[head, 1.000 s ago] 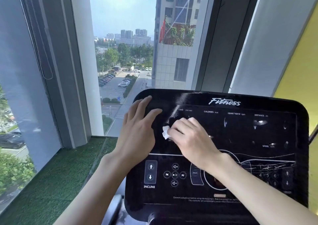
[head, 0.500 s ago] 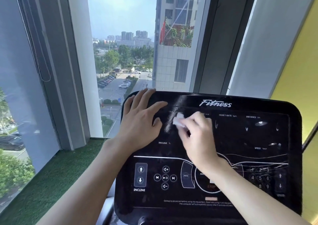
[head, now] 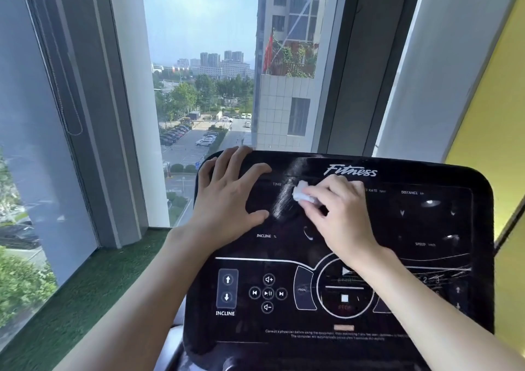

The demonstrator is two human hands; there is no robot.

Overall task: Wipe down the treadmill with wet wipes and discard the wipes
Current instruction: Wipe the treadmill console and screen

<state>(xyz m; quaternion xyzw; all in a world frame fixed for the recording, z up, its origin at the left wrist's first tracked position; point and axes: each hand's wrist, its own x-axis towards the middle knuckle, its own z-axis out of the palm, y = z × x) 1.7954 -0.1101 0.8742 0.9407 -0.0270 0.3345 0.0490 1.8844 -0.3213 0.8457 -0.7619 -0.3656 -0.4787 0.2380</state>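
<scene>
While our right hand (head: 345, 217) pinches the wet wipe (head: 303, 195) and our left hand (head: 227, 197) lies spread flat on the treadmill console (head: 468, 257), we might press buttons by mistake.

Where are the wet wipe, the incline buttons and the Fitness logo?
wet wipe (head: 301, 192), head view, on its exposed white bunch.
incline buttons (head: 227, 288), head view, between the two arrows.
Fitness logo (head: 352, 170), head view, middle of the lettering.

Most of the wet wipe (head: 302, 194) under the right hand (head: 343, 217); treadmill console (head: 426, 223) bottom beyond the frame.
</scene>
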